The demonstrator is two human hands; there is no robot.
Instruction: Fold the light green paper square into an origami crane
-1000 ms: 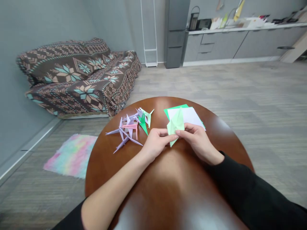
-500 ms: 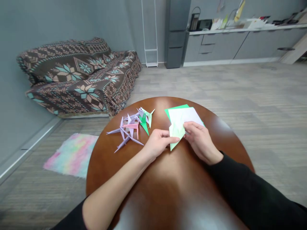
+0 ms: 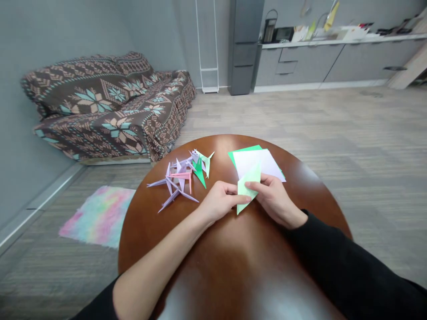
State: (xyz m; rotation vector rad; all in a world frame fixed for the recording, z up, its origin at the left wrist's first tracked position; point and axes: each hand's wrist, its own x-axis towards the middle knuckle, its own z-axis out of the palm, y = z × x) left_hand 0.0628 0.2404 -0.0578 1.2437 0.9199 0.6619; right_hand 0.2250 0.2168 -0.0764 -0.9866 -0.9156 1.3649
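A pale green folded paper (image 3: 251, 178) is held upright between both hands above the round table. My left hand (image 3: 222, 201) grips its lower left part, thumb across the front. On the right side my right hand (image 3: 275, 198) pinches it, thumb on the front face and fingers behind, partly hidden. Just beyond the hands lies a stack of paper sheets, a white sheet (image 3: 267, 159) over green sheets (image 3: 243, 150). Left of my left hand sits a cluster of folded paper cranes: several purple ones (image 3: 176, 195), a pink one (image 3: 183, 176), a green one (image 3: 199, 171) and a pale green one (image 3: 207, 161).
The round brown table (image 3: 220, 271) reflects light. Past it stand a sofa (image 3: 110, 102) under a patterned cover, a fluffy pastel rug (image 3: 98, 215) on the floor, a grey fridge (image 3: 245, 49) and a kitchen counter (image 3: 333, 43).
The pale green paper's upper part now stands as a smooth pointed flap. My right thumb has shifted onto its front face. The left hand has barely moved.
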